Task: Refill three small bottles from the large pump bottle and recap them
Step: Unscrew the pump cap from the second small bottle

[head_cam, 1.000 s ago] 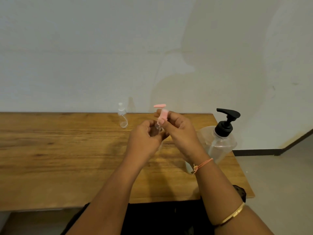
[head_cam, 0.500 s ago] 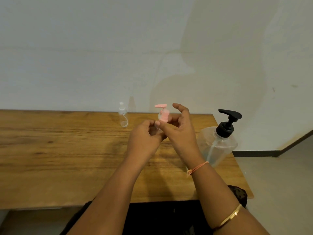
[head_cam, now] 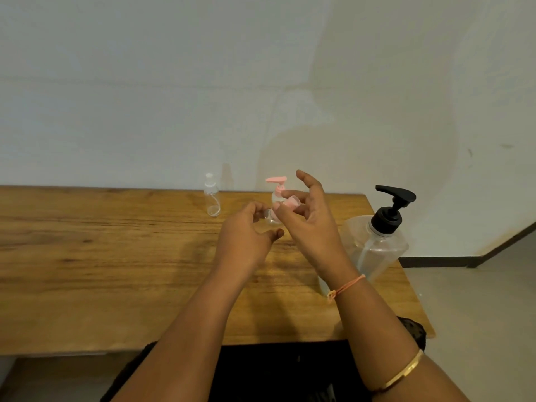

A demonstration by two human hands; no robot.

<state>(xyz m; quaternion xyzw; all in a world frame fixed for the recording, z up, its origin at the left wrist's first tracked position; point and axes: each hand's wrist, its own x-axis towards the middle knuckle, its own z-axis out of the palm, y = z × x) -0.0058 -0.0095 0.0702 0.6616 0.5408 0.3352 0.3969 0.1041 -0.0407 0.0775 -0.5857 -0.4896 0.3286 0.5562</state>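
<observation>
My left hand [head_cam: 246, 239] grips a small clear bottle [head_cam: 271, 219] above the table, its body mostly hidden by my fingers. My right hand [head_cam: 311, 219] pinches a pink cap [head_cam: 291, 203] between thumb and forefinger, just up and right of that bottle's neck, with the other fingers spread. Behind them stands a small bottle with a pink pump [head_cam: 277, 184]. Farther left, a second small clear bottle with a clear top [head_cam: 211, 198] stands by the wall. The large clear pump bottle with a black pump [head_cam: 380, 242] stands to the right of my right wrist.
The wooden table [head_cam: 101, 256] runs along a white wall. Its right edge lies just past the large bottle, with grey floor beyond. The front edge is close to my lap.
My right hand has turned at the pink cap and its fingers have spread; the cap now sits slightly off the held bottle's neck. My left hand has held its place.
</observation>
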